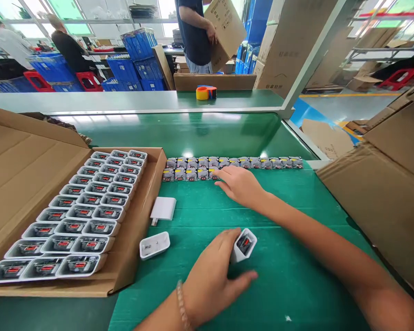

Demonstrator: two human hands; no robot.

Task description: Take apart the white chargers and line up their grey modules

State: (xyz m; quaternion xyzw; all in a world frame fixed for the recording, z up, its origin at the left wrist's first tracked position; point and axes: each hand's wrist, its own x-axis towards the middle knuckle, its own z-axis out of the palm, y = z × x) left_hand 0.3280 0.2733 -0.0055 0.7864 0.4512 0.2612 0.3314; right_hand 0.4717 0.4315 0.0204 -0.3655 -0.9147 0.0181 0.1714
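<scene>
My left hand point(215, 276), with a beaded bracelet at the wrist, is wrapped round a white housing point(240, 252) whose open end shows a dark part with red inside. Its thumb stands a little away from the housing. Farther forward, my right hand point(239, 184) has its fingertips at the right end of the shorter row of small grey parts point(191, 174). Whether it grips one of them is hidden. A longer row of grey parts point(255, 162) lies just behind. Left of my hands are a white adapter point(163, 208) and a white cover point(155, 245).
On the left, an open cardboard box point(155, 184) holds several rows of white housings point(81, 211). A yellow tape roll point(202, 93) sits on the ledge. Cardboard point(382, 197) stands at right. Behind, a person point(196, 32) holds a carton point(225, 32).
</scene>
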